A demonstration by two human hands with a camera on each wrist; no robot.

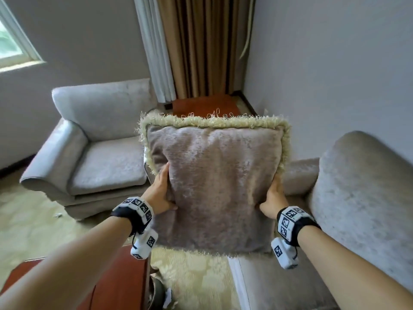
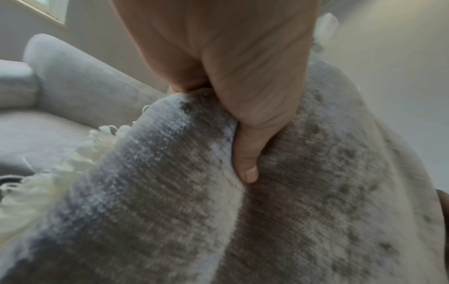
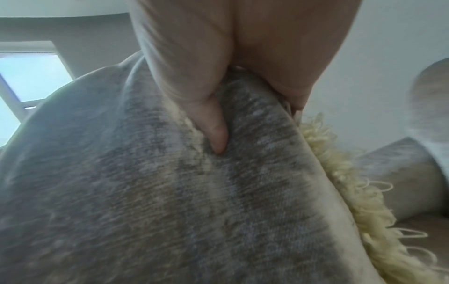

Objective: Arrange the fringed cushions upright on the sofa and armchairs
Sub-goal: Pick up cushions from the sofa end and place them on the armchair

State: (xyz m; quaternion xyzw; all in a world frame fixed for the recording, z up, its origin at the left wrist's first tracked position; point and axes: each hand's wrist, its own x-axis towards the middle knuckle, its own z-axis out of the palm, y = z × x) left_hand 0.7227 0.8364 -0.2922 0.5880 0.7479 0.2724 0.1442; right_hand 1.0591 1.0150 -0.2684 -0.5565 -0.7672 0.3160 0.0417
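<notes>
A taupe velvet cushion (image 1: 214, 184) with a cream fringe is held up in the air, upright, in front of me. My left hand (image 1: 161, 193) grips its left edge and my right hand (image 1: 273, 200) grips its right edge. In the left wrist view the thumb (image 2: 250, 153) presses into the cushion (image 2: 243, 221) face, fingers hidden behind it. In the right wrist view the thumb (image 3: 216, 132) digs into the cushion (image 3: 170, 201) the same way, with fringe (image 3: 345, 173) beside it. A grey armchair (image 1: 98, 153) with a bare seat stands to the left. The sofa (image 1: 357, 198) back and arm lie to the right.
A brown curtain (image 1: 201, 48) hangs in the corner behind. A reddish wooden table (image 1: 205, 106) sits between the chair and sofa, another reddish surface (image 1: 107, 285) lies at lower left. A patterned cream carpet (image 1: 192, 278) covers the floor. A window (image 1: 11, 41) is at far left.
</notes>
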